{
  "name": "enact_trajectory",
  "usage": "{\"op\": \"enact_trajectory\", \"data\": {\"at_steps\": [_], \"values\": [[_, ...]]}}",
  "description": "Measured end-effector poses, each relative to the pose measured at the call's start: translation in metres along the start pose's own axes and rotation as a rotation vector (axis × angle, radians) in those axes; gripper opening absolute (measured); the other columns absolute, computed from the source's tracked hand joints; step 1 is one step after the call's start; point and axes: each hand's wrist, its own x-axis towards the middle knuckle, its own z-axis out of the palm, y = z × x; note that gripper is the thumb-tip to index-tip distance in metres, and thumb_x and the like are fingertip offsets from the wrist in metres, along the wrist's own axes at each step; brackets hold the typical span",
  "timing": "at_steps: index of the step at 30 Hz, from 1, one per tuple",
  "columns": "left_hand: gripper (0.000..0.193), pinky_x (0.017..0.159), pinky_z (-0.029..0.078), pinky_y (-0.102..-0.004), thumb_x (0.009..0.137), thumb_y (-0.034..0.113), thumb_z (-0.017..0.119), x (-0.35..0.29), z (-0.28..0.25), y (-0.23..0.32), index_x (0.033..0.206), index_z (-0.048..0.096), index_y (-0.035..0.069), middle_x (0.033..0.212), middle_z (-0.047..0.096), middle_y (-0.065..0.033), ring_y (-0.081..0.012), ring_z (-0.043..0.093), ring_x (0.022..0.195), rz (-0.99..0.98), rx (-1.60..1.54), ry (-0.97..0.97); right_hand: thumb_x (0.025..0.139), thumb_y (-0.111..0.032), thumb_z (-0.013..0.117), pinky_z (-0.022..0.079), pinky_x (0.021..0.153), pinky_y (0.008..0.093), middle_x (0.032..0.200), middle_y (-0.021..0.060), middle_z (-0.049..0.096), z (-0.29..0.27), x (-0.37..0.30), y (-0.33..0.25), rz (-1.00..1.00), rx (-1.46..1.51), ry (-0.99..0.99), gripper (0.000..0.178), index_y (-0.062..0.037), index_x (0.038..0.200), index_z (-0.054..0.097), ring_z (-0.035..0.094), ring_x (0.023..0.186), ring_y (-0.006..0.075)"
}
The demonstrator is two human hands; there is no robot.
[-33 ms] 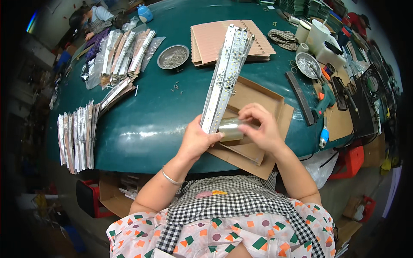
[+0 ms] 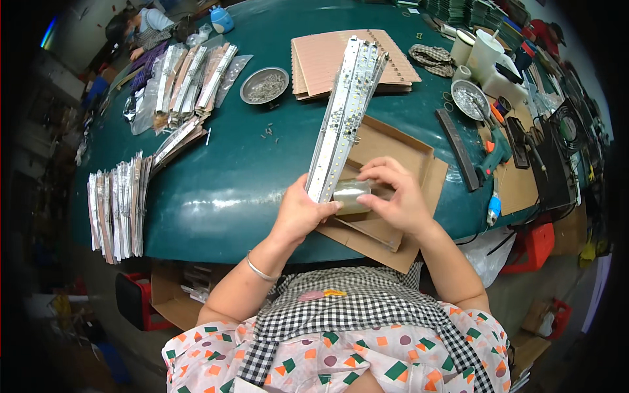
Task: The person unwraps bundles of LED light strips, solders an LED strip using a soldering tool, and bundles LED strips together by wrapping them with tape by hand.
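Note:
My left hand (image 2: 298,213) is closed round the lower end of a bundle of white LED strips (image 2: 344,118), which slants up and away over the table. Against the bundle's lower end is a roll of clear tape (image 2: 354,195), with my left thumb at its near left edge. My right hand (image 2: 401,200) has its thumb and bent fingers around the roll's right side. Whether a loose end of tape is pinched there I cannot make out. Beneath both hands lies a shallow cardboard box (image 2: 426,180).
Stacks of strips (image 2: 118,209) and bagged strips (image 2: 190,82) occupy the left. Beyond are a metal dish of small parts (image 2: 264,86) and pink boards (image 2: 321,56). A dark bar (image 2: 457,150), a green power tool (image 2: 495,157) and a second dish (image 2: 469,99) lie right. Another person (image 2: 147,29) sits far left.
The fingers of my right hand have shifted slightly left over the tape roll. My left hand and the strip bundle have hardly moved.

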Motion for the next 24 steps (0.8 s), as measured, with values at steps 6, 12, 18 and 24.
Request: {"op": "enact_trajectory", "data": {"at_steps": [6, 12, 18, 24], "values": [[0.046, 0.047, 0.046, -0.0226, 0.071, -0.001, 0.078, 0.002, 0.002, 0.001, 0.110, 0.053, -0.002, 0.081, 0.060, -0.0047, -0.0074, 0.054, 0.056, 0.013, 0.012, 0.005, 0.074, 0.000, 0.069, 0.048, 0.071, 0.0362, 0.084, 0.0107, 0.062, 0.016, 0.012, 0.002, -0.315, -0.476, 0.018, 0.015, -0.0028, 0.086, 0.060, 0.059, 0.083, 0.0289], [0.050, 0.058, 0.049, -0.0236, 0.067, -0.002, 0.080, 0.004, -0.001, -0.001, 0.110, 0.054, -0.001, 0.082, 0.060, -0.0029, -0.0093, 0.057, 0.065, 0.085, 0.054, 0.023, 0.071, 0.007, 0.064, 0.047, 0.062, 0.0377, 0.073, 0.0100, 0.060, 0.012, 0.022, -0.012, -0.477, -0.515, 0.210, 0.016, -0.0028, 0.082, 0.057, 0.059, 0.065, 0.0292], [0.049, 0.082, 0.051, -0.0323, 0.066, 0.009, 0.081, 0.008, -0.020, 0.020, 0.108, 0.058, -0.001, 0.098, 0.067, -0.0135, -0.0237, 0.066, 0.092, 0.243, 0.567, 0.090, 0.067, 0.006, 0.066, 0.046, 0.059, 0.0367, 0.070, 0.0096, 0.060, -0.007, 0.025, -0.038, -0.643, -0.495, -0.072, 0.020, -0.0045, 0.081, 0.057, 0.059, 0.062, 0.0265], [0.035, 0.071, 0.052, -0.0490, 0.069, 0.003, 0.066, 0.010, -0.005, 0.031, 0.101, 0.054, 0.003, 0.088, 0.066, -0.0225, -0.0431, 0.064, 0.085, 0.501, 0.777, 0.188, 0.070, 0.002, 0.064, 0.045, 0.057, 0.0362, 0.068, 0.0084, 0.060, 0.005, 0.036, -0.072, -0.728, -0.492, -0.442, 0.015, -0.0047, 0.082, 0.059, 0.059, 0.060, 0.0261]]}}
